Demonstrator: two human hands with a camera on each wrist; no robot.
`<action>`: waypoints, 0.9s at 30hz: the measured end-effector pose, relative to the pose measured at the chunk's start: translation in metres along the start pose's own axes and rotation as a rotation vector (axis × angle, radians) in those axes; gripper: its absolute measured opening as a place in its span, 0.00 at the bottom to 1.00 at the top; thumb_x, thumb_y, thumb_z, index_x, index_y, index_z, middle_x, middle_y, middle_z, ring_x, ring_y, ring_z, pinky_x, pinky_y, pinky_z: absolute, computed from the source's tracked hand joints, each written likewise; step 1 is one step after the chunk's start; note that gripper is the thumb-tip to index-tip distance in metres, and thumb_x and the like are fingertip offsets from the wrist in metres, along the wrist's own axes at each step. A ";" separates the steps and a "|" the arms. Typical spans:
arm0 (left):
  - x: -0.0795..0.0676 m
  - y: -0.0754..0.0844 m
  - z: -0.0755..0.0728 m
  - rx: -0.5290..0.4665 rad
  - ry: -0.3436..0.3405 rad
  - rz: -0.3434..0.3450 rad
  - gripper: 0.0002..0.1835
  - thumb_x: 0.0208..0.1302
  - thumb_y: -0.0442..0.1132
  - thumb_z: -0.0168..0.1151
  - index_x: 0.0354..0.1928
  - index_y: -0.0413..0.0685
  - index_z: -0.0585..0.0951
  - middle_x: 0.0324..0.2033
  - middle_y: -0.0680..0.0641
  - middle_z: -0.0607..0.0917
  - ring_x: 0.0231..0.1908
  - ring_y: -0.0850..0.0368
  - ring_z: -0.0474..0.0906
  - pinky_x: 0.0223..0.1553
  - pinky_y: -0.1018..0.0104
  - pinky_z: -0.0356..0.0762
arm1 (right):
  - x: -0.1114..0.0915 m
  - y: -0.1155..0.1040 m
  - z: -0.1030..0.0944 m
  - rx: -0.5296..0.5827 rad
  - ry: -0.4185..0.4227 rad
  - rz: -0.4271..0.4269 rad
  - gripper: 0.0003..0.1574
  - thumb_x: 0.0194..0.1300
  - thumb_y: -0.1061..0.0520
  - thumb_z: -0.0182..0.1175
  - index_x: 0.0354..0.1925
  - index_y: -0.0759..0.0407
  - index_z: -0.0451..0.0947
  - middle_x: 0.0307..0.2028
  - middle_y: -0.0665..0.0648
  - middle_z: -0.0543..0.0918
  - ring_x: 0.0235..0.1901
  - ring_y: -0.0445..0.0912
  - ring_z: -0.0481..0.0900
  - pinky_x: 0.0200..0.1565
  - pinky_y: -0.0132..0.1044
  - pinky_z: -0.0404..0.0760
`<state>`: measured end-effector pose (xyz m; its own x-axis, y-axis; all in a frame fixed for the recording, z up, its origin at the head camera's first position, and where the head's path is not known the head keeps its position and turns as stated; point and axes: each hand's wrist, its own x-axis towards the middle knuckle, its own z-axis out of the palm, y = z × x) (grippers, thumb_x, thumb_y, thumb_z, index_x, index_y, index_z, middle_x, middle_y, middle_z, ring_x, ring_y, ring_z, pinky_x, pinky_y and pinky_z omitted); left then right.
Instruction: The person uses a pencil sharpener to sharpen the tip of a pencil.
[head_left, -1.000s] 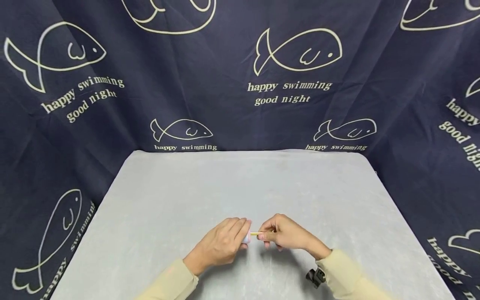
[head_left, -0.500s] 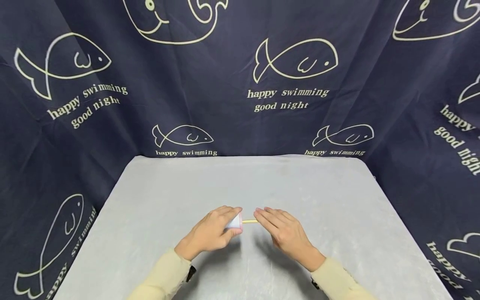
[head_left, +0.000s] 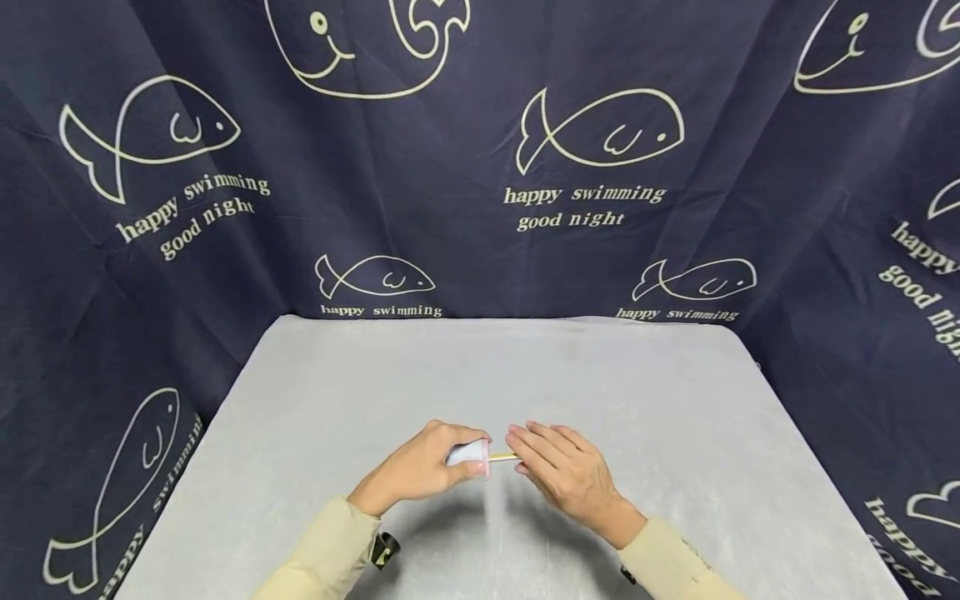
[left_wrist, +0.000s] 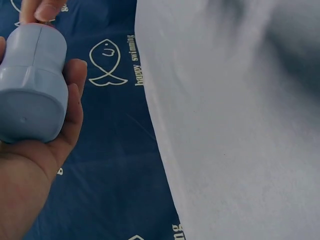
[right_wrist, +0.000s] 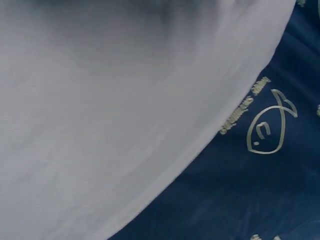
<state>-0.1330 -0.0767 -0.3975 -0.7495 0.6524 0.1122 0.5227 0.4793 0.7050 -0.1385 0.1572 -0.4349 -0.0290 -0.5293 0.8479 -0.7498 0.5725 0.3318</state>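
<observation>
Blue canister, pink-rimmed, is being held sideways above the grey table by the left hand, thumb and fingers curled round it, apparently for steadiness; beyond its right-facing end, a yellow stick is being pinched by the right hand, fingers nearly straight, presumably for alignment.
</observation>
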 end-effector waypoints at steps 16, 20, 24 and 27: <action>0.002 0.006 0.014 0.338 0.088 0.247 0.22 0.63 0.46 0.60 0.51 0.34 0.79 0.40 0.45 0.85 0.35 0.60 0.79 0.40 0.70 0.78 | 0.006 -0.006 -0.019 0.364 -0.282 0.388 0.17 0.69 0.45 0.53 0.28 0.46 0.83 0.15 0.38 0.74 0.11 0.26 0.56 0.14 0.17 0.53; 0.000 -0.001 0.031 0.695 0.281 0.480 0.29 0.73 0.54 0.41 0.50 0.33 0.77 0.40 0.45 0.83 0.38 0.56 0.79 0.43 0.65 0.78 | 0.009 -0.005 -0.029 0.651 -0.600 0.752 0.10 0.64 0.48 0.60 0.28 0.44 0.85 0.15 0.38 0.77 0.12 0.23 0.54 0.14 0.20 0.55; 0.002 -0.007 0.042 0.793 0.408 0.602 0.33 0.75 0.53 0.28 0.49 0.32 0.76 0.36 0.46 0.80 0.34 0.57 0.76 0.38 0.67 0.77 | 0.008 -0.002 -0.033 0.752 -0.747 0.916 0.09 0.63 0.49 0.60 0.33 0.46 0.87 0.16 0.40 0.81 0.10 0.27 0.54 0.14 0.25 0.56; 0.002 -0.008 0.043 0.791 0.403 0.592 0.32 0.75 0.53 0.31 0.49 0.32 0.76 0.37 0.45 0.81 0.34 0.57 0.76 0.38 0.67 0.77 | 0.001 -0.004 -0.031 0.702 -0.710 0.876 0.09 0.63 0.49 0.61 0.37 0.47 0.87 0.22 0.42 0.84 0.12 0.27 0.56 0.16 0.24 0.59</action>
<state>-0.1212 -0.0544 -0.4328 -0.2932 0.7335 0.6132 0.8541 0.4891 -0.1767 -0.1148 0.1735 -0.4222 -0.8502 -0.4867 0.2008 -0.4803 0.5609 -0.6744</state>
